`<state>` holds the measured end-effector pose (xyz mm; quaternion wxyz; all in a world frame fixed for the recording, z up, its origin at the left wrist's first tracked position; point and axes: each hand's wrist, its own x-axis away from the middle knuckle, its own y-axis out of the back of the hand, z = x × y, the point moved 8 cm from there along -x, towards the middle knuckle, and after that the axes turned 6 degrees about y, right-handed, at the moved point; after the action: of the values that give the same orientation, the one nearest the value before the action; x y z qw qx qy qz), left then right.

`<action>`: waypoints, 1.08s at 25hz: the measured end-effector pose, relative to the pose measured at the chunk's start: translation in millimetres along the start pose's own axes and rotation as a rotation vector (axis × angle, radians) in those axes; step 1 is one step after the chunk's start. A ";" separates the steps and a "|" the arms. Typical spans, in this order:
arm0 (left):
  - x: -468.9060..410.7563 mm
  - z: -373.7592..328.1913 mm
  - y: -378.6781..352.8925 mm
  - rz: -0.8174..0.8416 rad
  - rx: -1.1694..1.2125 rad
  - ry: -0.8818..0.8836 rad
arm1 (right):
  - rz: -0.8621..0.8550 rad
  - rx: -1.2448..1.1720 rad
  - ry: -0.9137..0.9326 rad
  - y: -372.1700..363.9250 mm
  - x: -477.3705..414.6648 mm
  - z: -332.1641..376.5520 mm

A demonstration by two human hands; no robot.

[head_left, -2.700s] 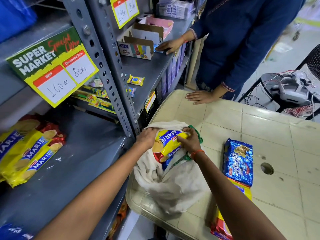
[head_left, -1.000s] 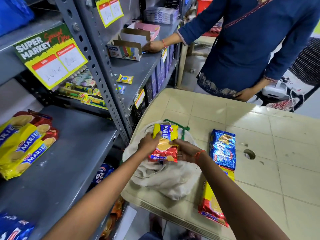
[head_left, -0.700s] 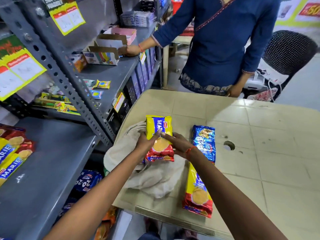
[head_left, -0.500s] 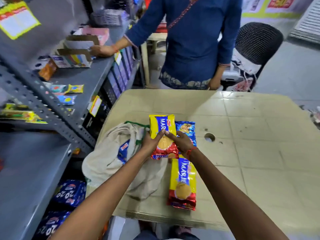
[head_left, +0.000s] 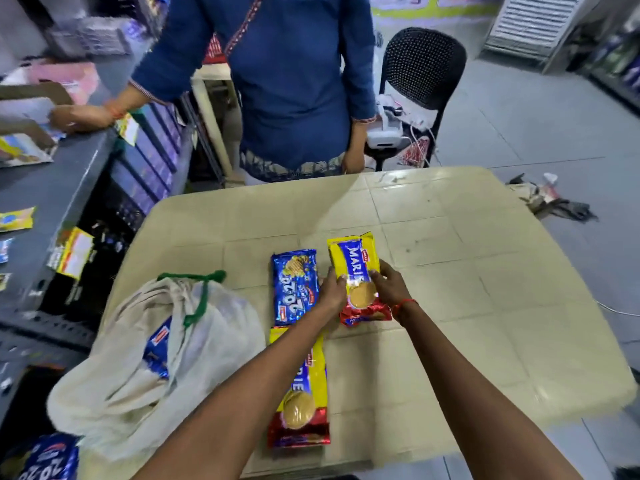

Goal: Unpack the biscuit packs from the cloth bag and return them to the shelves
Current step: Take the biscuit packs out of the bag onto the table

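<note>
Both my hands hold one yellow-and-red Marie biscuit pack low over the cream table; my left hand grips its left edge and my right hand its right edge. To its left a blue 20-20 biscuit pack lies flat. A second Marie pack lies nearer me, partly under my left forearm. The off-white cloth bag with a green drawstring slumps at the table's left corner, and a blue pack shows inside its mouth.
Grey metal shelves run along the left, with small packets and price tags. A person in a blue tunic stands at the table's far edge, one hand on the shelf. A black chair stands behind. Blue packs sit low left.
I lifted the Marie pack out of the bag and carried it right, past the blue pack. My view swung right, away from the shelves.
</note>
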<state>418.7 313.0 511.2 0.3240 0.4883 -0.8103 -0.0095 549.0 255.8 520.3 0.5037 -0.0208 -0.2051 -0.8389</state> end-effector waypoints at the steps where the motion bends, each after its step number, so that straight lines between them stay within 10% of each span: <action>1: -6.5 -0.3 -8.6 0.009 -0.034 0.004 | 0.015 0.046 -0.017 3.1 -6.1 -6.7; 7: -15.6 -4.7 -34.0 0.119 -0.109 0.015 | 0.063 0.164 -0.102 2.6 -7.1 -26.1; 12: -1.4 7.3 24.1 -0.117 0.030 0.041 | -0.068 0.337 0.042 -24.0 2.4 26.4; 20: 64.5 64.3 212.3 -0.491 0.209 0.017 | 0.307 0.303 0.164 -192.0 32.2 115.3; 23: 96.8 110.3 272.4 -0.699 -0.014 0.107 | 0.448 0.258 0.237 -268.6 67.7 142.3; 27: 110.1 173.9 289.3 -0.557 -0.358 0.313 | 0.716 0.454 0.316 -348.9 115.5 131.9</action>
<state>64.2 324.1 526.6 0.5092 0.6214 -0.5723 -0.1641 171.7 349.8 556.1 0.7791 0.1489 -0.2845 -0.5385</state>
